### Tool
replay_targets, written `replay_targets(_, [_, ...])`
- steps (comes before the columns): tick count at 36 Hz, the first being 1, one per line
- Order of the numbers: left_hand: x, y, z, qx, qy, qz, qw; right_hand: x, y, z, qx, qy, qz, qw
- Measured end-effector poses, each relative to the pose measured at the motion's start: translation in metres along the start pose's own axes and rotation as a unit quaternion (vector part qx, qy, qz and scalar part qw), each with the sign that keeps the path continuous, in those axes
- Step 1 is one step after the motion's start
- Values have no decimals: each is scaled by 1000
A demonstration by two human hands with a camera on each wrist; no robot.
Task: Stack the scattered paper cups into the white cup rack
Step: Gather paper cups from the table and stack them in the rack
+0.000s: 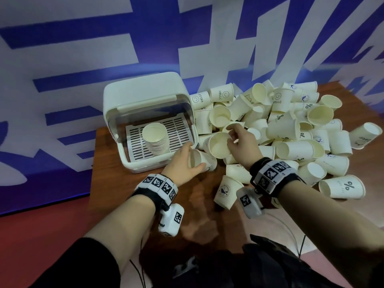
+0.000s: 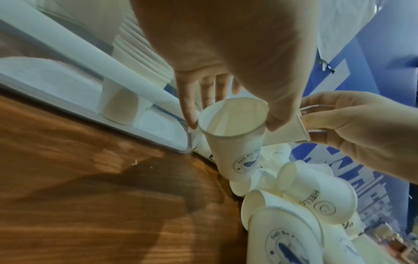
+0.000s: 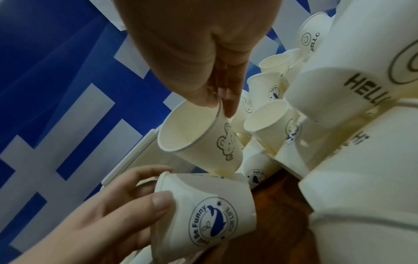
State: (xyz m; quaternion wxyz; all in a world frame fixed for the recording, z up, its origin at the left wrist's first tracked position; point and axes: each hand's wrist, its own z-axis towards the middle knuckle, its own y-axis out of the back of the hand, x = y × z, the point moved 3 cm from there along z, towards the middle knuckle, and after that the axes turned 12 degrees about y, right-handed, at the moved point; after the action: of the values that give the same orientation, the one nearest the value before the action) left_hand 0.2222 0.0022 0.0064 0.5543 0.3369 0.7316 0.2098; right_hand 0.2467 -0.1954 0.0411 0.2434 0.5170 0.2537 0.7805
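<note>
The white cup rack stands open at the table's back left, with a nested stack of paper cups on its slatted tray. My left hand grips a whale-logo cup on its side just right of the rack's front corner, thumb and fingers round it near the rim. My right hand pinches the rim of a bear-print cup, thumb inside and fingers outside. That cup tilts with its mouth towards me, its base close above the whale-logo cup.
A big heap of loose paper cups covers the right half of the wooden table. More cups lie near the front edge. A blue and white banner hangs behind, and the rack's clear lid is raised.
</note>
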Motion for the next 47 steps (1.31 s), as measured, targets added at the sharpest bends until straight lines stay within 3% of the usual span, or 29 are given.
replay_targets(5, [-1,22,-6,-85,-14,-67,994,16,0,9,-29,5,14,999])
replay_targets(18, [-4,88,-27,-211,-56,-165,962,61,-10,47,-107,37,86,990])
replay_targets(28, [8,124,-28,-277,-37,-185,942,77,-16,65,-133,-15,124,983])
replay_targets(35, [18,128,-14,-280,-12,-181,943,72,-21,69,-121,-45,138,982])
replay_targets(47, [21,119,9,-230,23,-59,971,68,-37,71,-100,-80,202,971])
